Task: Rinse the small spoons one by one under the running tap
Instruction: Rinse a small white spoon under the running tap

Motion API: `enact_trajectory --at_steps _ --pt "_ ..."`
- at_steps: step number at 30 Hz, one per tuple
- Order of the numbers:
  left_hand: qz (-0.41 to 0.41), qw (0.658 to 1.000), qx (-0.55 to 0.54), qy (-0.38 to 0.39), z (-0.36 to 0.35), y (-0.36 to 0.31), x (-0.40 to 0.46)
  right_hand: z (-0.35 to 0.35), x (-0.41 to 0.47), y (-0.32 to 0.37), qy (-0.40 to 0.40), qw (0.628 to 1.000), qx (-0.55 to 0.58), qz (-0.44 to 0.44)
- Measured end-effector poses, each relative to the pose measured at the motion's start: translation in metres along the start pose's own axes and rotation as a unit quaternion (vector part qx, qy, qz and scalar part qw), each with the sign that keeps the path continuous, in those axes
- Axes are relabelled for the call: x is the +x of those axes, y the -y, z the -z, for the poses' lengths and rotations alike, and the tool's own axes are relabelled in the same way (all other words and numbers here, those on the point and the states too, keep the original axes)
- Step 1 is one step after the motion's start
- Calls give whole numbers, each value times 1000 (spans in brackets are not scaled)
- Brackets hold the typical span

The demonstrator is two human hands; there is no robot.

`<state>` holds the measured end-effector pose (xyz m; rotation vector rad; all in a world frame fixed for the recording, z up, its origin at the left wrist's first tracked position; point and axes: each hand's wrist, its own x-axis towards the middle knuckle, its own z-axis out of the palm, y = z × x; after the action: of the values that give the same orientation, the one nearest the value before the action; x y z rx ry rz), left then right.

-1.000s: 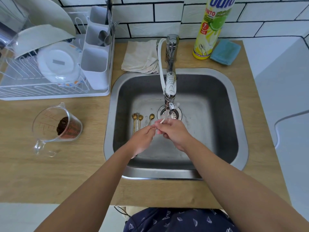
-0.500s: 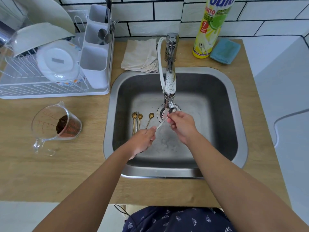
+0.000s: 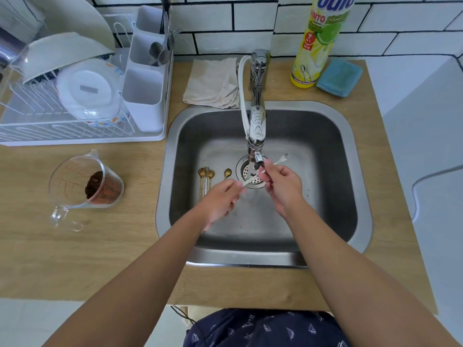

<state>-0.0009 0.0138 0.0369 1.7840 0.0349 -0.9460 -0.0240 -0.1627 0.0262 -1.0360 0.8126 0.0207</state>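
Observation:
A thin silver spoon [image 3: 251, 179] lies slantwise just below the tap spout [image 3: 257, 156], over the drain [image 3: 246, 172]. My left hand [image 3: 220, 200] pinches its lower left end. My right hand [image 3: 283, 186] pinches it further up, and the spoon's far tip sticks out past that hand to the upper right. Several small gold spoons [image 3: 206, 177] lie side by side on the floor of the steel sink [image 3: 360, 196], left of the drain. I cannot make out a water stream.
A white dish rack [image 3: 82, 136] with plates and a cutlery holder [image 3: 144, 96] stands at the back left. A glass measuring jug [image 3: 85, 186] with brown contents sits left of the sink. Behind the sink lie a beige cloth [image 3: 213, 82], a yellow detergent bottle [image 3: 318, 43] and a blue sponge [image 3: 339, 77].
My hands have drawn apart along the silver spoon. The right hand rose toward the spout and the spoon's tip now pokes out to the right of it.

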Motion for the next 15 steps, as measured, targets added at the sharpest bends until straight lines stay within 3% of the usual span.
enact_trajectory --at_steps 2,6,11,15 --pt "-46 997 33 -52 -8 -8 9 5 2 2 -6 1000 -8 6" --pt "-95 994 13 -47 -17 -29 22 6 7 8 -7 1000 -3 24" --pt "-58 998 14 24 -6 -23 30 16 15 23 -63 996 30 52" --pt "-59 995 73 23 -9 -24 34 9 10 7 -8 1000 -10 19"
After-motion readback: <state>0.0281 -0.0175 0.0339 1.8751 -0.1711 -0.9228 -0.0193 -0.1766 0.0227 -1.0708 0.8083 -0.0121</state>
